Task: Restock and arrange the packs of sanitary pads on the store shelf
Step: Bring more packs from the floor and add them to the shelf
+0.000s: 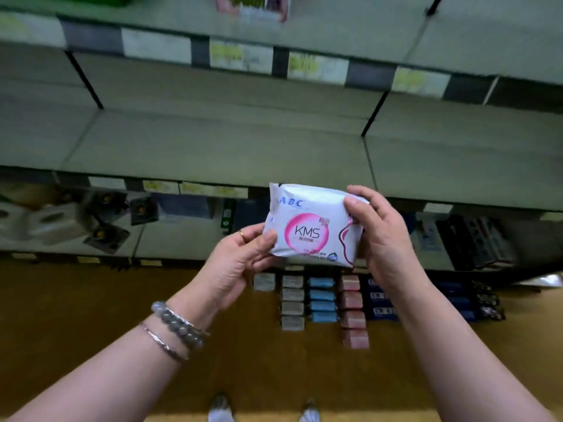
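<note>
- Nearest, at the bottom edge: two light shoes (221, 408) on the brown floor (91, 315).
- Two bare forearms reaching up from the lower corners; a beaded bracelet (179, 325) and a thin bangle (164, 344) on the left wrist.
- Left hand (234, 266) gripping the lower left edge of a white pack of sanitary pads (313, 226), thumb laid on its front face, a gold ring (241, 233) on one finger.
- Right hand (382, 236) clasping the pack's right end, thumb over the upper right corner, fingers wrapped behind.
- Held between both hands in front of the shelving, slightly tilted, printed face toward the camera: "ABC" in blue at top left, "KMS" inside a pink ring at centre.
- Below and beyond the hands, on the floor: small packs laid in columns, grey-white packs (292, 301), blue packs (322, 300), pink packs (353, 312), dark blue packs (382, 296) further right.
- Low shelf at left: blurred dark boxes (106, 233) and a pale container (39, 220); dark items (475, 239) at right.
- Middle shelf (213, 147), grey and bare, just behind the pack, with price tags (195, 187) along its front rail.
- Farthest, upper shelf rail with blurred yellow-and-white labels (240, 54), and a pink-edged package (253, 6) at the top edge, too blurred to read.
</note>
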{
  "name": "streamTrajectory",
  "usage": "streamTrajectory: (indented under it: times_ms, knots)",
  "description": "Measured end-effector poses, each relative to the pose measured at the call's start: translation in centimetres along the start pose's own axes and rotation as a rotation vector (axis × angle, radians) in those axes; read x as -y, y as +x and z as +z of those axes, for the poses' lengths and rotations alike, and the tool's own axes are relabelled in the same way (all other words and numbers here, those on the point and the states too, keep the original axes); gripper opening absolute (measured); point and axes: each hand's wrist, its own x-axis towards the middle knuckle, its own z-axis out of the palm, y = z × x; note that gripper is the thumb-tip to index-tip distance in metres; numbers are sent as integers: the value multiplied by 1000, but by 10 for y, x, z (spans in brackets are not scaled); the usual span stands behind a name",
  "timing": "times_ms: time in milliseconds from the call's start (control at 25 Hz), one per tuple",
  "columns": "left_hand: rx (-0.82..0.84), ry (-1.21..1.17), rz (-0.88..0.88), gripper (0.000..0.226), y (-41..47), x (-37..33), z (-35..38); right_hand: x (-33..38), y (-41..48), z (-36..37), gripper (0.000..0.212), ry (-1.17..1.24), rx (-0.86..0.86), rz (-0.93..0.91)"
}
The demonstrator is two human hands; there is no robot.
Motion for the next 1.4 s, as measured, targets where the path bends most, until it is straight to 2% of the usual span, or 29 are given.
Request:
streamTrajectory:
  times_ms: [80, 160, 360, 640, 800, 1000, 1120, 1240, 1320, 1400]
  knots:
    - [15, 41, 24, 35, -13, -24, 14, 28, -11, 7, 33, 6, 2, -15]
    - [52, 81, 68, 28, -22, -49, 25, 53, -19, 13, 39, -5, 9, -53]
    - [184, 128, 156, 33, -31, -102, 54, 107, -34, 16, 62, -73, 37, -153]
    - [206, 168, 251, 36, 6, -152, 103, 167, 13, 4, 62, -186, 19, -331]
    - [124, 182, 307, 23, 46, -173, 128, 185, 67, -3, 64, -133, 48, -387]
    - [-126, 288, 415, 34, 97, -197, 147, 191, 165, -5, 65, -43, 57, -352]
    - [-268, 543, 486, 29, 121, -209, 135, 182, 212, -6, 66, -127, 69, -326]
    - [-309, 825, 614, 33, 149, -231, 129, 177, 247, -4, 61, -279, 113, -328]
    - [-304, 1059, 723, 37, 175, -250, 124, 179, 268, 0, 69, -555, 70, -389]
    - [-241, 1317, 825, 42, 202, -269, 121, 183, 277, 8, 79, -908, -4, -531]
